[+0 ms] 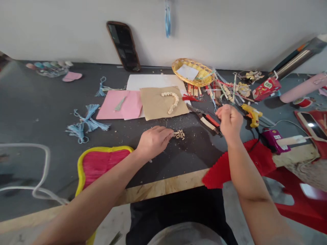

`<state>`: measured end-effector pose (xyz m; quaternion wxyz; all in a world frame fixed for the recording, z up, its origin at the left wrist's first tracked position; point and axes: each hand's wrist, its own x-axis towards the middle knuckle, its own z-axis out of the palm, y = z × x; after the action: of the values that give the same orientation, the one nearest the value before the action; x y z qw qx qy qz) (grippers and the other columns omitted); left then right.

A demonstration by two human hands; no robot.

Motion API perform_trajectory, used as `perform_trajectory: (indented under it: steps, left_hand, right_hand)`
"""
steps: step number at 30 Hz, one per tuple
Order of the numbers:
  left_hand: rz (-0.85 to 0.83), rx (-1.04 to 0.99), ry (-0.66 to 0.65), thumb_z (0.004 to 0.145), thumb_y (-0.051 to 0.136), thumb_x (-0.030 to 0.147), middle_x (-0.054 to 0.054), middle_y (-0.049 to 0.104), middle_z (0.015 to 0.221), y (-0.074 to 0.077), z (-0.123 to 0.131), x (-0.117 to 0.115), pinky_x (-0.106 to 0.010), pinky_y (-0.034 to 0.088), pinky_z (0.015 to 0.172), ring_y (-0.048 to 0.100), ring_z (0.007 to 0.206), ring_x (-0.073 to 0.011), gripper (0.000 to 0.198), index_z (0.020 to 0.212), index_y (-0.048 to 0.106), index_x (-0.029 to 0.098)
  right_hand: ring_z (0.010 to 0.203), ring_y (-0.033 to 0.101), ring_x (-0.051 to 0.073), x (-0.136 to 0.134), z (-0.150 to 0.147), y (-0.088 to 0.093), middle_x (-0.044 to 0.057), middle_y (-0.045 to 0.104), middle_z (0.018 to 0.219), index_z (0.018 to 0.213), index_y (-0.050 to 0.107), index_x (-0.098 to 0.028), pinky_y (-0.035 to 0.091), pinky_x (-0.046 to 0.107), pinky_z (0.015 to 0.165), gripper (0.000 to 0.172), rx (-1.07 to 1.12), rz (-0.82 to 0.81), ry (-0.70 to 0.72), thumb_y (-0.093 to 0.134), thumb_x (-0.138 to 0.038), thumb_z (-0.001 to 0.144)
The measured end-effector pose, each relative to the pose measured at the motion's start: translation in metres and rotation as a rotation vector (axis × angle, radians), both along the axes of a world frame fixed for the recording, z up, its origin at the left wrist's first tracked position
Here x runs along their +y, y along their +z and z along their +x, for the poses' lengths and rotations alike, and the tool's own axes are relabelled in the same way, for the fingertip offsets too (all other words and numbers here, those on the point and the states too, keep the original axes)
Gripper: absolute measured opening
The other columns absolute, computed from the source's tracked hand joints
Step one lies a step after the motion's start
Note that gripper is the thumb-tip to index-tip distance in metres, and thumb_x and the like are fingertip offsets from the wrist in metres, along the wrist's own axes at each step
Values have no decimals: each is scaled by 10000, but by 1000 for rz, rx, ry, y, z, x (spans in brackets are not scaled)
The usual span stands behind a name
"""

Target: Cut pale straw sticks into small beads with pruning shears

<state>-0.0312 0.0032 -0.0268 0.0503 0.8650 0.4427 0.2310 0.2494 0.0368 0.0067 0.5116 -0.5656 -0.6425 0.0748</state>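
My left hand (155, 142) is closed in a pinch, with a thin pale stick (176, 132) showing at its fingertips. Beside those fingertips lies a small pile of short pale pieces (180, 134) on the dark table. My right hand (231, 122) is raised with its fingers curled closed; anything in them is hidden. Just left of it rest the cutting pliers (205, 119) with red and white handles. A curved row of small cream pieces (175, 100) lies on a brown paper sheet (153, 105) beyond my left hand.
Blue tassels (88, 122) and pink paper (107, 105) lie left. A phone (124, 46) leans on the wall beside a yellow basket (176, 69). At right are several loose straws and sticks, a yellow glue gun (253, 115), a red drink box (266, 89) and a purple box (276, 140).
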Motion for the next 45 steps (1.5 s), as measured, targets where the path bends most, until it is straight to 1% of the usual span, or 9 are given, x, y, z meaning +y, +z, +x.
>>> perform_trajectory:
  steps: [5, 12, 15, 17, 22, 28, 33, 38, 45]
  left_hand:
    - [-19, -39, -22, 944, 460, 267, -55, 741, 846, -1, -2, 2, -293, 515, 692, 674, 801, -186, 252, 935, 698, 182]
    - [-40, -85, -4, 933, 492, 277, -44, 737, 826, -1, -4, 4, -299, 517, 710, 672, 779, -185, 233, 935, 705, 183]
    - [-37, -89, -1, 930, 498, 267, -41, 737, 826, -2, -3, 3, -300, 519, 725, 673, 788, -183, 225, 925, 708, 188]
    - [-26, -94, -6, 928, 499, 260, -42, 740, 840, -2, -3, 3, -301, 521, 727, 675, 800, -185, 223, 913, 710, 190]
    - [-6, -108, -1, 925, 506, 268, -41, 746, 844, -2, -5, 4, -303, 524, 713, 678, 788, -188, 221, 907, 711, 189]
    - [8, -120, 0, 927, 504, 271, -39, 750, 850, -4, -8, 7, -300, 525, 712, 682, 785, -186, 220, 911, 707, 188]
    - [19, -136, -45, 929, 504, 261, -34, 746, 841, -4, -7, 6, -288, 520, 710, 680, 781, -177, 208, 893, 698, 194]
    - [51, -155, -53, 927, 512, 251, -40, 743, 830, -4, -7, 5, -283, 525, 717, 682, 779, -169, 198, 883, 697, 194]
    - [97, -145, -62, 934, 499, 246, -44, 736, 797, 1, -7, 3, -289, 531, 713, 677, 763, -170, 209, 886, 694, 189]
  right_hand:
    - [563, 561, 132, 23, 35, -3, 3, 565, 598, 587, 456, -229, 455, 292, 608, 528, 80, 178, -326, 273, -540, 973]
    - [630, 577, 159, 31, 53, -15, 29, 593, 687, 692, 518, -217, 474, 332, 677, 460, -12, 127, -413, 263, -472, 977]
    - [731, 585, 189, 32, 58, -20, 63, 630, 834, 873, 577, -195, 481, 353, 722, 244, -134, -20, -395, 430, -386, 918]
    - [819, 585, 212, 34, 62, -25, 92, 637, 964, 974, 578, -187, 484, 371, 770, 179, -223, -137, -363, 518, -308, 856]
    - [1009, 538, 284, 34, 68, -34, 131, 623, 1071, 1031, 604, -170, 419, 450, 933, 235, -412, -318, -339, 546, -223, 810]
    - [1035, 499, 309, 31, 63, -37, 160, 588, 1114, 1126, 593, -154, 388, 449, 932, 323, -534, -468, -356, 552, -223, 813]
    - [1021, 495, 297, 31, 60, -40, 158, 580, 1096, 1130, 583, -149, 367, 431, 928, 327, -597, -483, -333, 552, -198, 807]
    - [984, 538, 276, 31, 59, -41, 159, 587, 1108, 1146, 592, -146, 407, 392, 873, 343, -593, -497, -343, 520, -160, 811]
    - [913, 605, 264, 29, 55, -38, 147, 623, 1091, 1066, 650, -167, 478, 411, 838, 324, -456, -347, -313, 496, -159, 781]
